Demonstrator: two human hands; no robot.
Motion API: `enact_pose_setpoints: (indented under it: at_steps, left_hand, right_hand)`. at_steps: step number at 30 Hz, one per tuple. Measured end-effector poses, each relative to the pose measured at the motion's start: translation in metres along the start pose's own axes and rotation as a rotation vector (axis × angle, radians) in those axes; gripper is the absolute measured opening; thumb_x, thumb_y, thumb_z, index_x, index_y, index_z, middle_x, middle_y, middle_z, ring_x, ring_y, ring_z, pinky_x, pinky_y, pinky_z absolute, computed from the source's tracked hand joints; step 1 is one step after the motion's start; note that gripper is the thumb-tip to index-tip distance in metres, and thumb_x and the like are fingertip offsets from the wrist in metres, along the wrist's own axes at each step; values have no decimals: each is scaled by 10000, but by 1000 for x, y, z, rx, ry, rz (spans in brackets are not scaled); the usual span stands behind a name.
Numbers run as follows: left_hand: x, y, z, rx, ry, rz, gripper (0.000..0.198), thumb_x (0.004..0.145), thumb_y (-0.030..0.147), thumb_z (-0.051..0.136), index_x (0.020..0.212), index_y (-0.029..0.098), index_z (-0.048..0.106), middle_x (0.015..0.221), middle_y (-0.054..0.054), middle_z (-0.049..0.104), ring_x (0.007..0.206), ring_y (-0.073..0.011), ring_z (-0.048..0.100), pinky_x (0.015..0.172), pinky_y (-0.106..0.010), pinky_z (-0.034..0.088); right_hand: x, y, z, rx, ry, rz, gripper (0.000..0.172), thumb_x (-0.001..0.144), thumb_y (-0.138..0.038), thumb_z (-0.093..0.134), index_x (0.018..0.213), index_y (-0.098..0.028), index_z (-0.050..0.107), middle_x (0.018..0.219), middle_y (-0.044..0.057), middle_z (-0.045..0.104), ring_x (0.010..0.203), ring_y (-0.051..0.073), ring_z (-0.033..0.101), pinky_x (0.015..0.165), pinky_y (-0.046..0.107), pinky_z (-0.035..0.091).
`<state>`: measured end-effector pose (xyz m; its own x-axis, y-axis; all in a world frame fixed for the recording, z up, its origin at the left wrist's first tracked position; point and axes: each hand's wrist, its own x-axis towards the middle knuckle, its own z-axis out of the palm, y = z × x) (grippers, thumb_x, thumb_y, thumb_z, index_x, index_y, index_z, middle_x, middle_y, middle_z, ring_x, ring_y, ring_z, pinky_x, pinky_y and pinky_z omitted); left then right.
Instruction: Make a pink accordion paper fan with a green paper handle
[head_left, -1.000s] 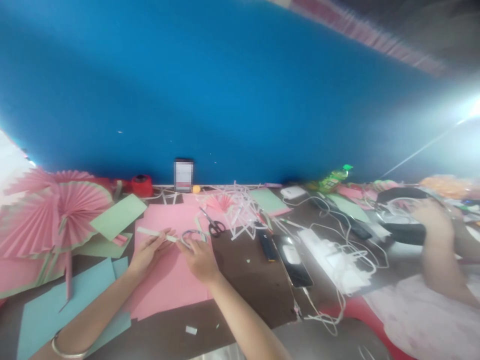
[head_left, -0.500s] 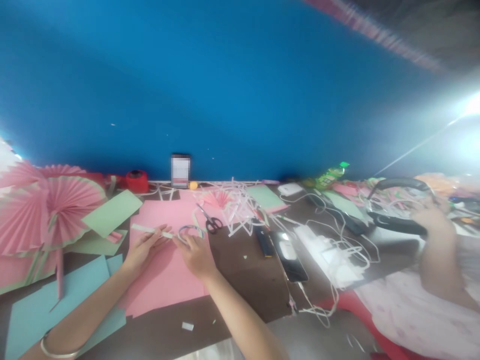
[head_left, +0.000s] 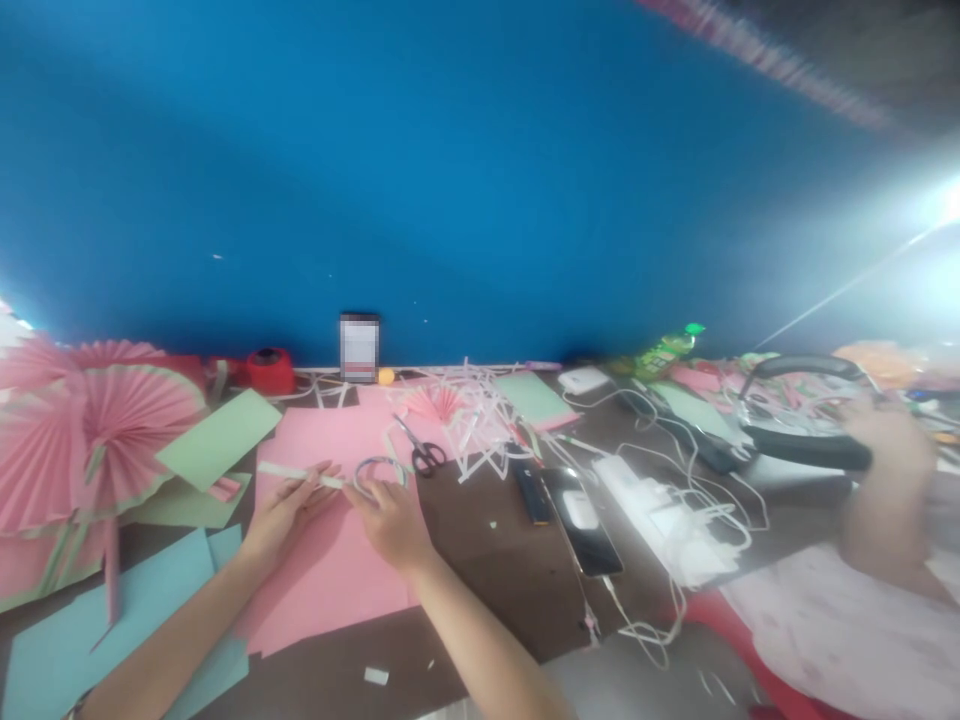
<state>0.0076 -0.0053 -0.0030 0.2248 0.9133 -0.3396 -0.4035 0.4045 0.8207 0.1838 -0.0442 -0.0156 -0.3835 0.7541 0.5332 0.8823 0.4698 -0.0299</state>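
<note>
A narrow pale strip (head_left: 279,470) runs from the left across my left hand (head_left: 291,505) to the fingertips of my right hand. My left hand has its fingers bent around the strip's middle. My right hand (head_left: 391,522) pinches the strip's right end. A thin ring, looking like a nearly used tape roll (head_left: 381,463), stands just behind the right fingers; whether they touch it is unclear. Both hands are over a large pink paper sheet (head_left: 337,580). Scissors (head_left: 426,456) with dark handles lie right of the ring.
Pink pleated paper fans (head_left: 135,425), green cards (head_left: 219,440) and blue sheets (head_left: 120,610) lie left. Tangled white strips (head_left: 487,425) are behind the scissors. A phone (head_left: 589,545), a power strip (head_left: 637,510) and cables lie right. Another person's hand (head_left: 885,430) holds headphones (head_left: 810,447).
The view has shifted slightly, with the near table items appearing a little lower. Both hands keep nearly the same hold on the strip. The other person's hand and the headphones moved slightly right.
</note>
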Motion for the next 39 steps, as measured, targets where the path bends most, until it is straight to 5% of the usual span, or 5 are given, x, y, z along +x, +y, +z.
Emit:
enact_pose_setpoints:
  at_steps: [32, 39]
  left_hand:
    - [2, 11, 4, -202, -15, 35, 298, 820, 295, 580, 1080, 153, 606, 1226, -133, 573, 927, -224, 649, 969, -409, 423]
    - [-7, 6, 13, -179, -137, 13, 351, 797, 330, 612, 1081, 125, 607, 997, -126, 684, 1073, -268, 575, 1008, -439, 354]
  right_hand:
    - [8, 22, -16, 185, 257, -158, 403, 824, -47, 502, 1191, -200, 565, 969, 84, 683, 957, 170, 624, 845, 296, 509]
    - [8, 19, -16, 175, 253, -167, 386, 834, -59, 478, 1182, -201, 566, 952, 78, 688, 963, 167, 622, 852, 291, 497]
